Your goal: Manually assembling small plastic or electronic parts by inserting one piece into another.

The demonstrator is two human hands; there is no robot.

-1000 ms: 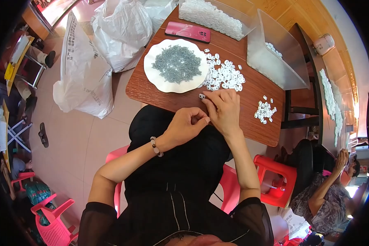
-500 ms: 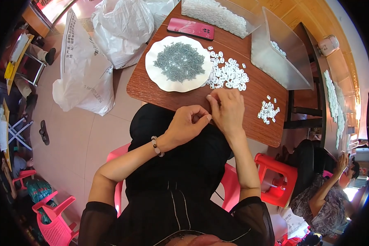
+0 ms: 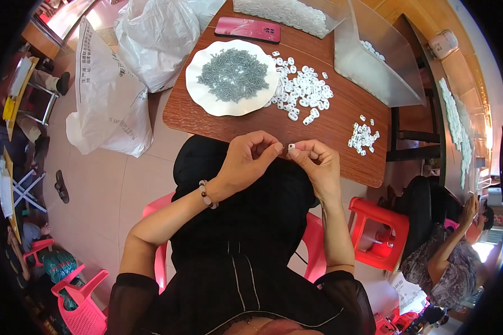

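Just off the table's near edge, my right hand (image 3: 323,167) pinches a small white plastic piece with a hole (image 3: 291,146) between thumb and fingertips. Facing it, my left hand (image 3: 246,162) has its thumb and index finger pressed together; whatever is in that pinch is too small to make out. The fingertips of both hands nearly meet. Beyond my left hand lies a white scalloped plate (image 3: 198,96) heaped with short grey rods (image 3: 233,77). A loose pile of white two-holed pieces (image 3: 303,89) spreads beside the plate, and a smaller pile (image 3: 364,137) lies farther right.
A pink phone (image 3: 247,29) lies behind the plate on the brown table (image 3: 223,125). Clear-walled bins (image 3: 374,72) with white pieces stand at the back right. White sacks (image 3: 109,106) rest on the floor at left. A red stool (image 3: 378,231) and a seated person are at right.
My right hand has drawn back from the pile's edge and turned, and a white piece now shows in its fingertips. My left hand stays pinched. The view has shifted slightly.
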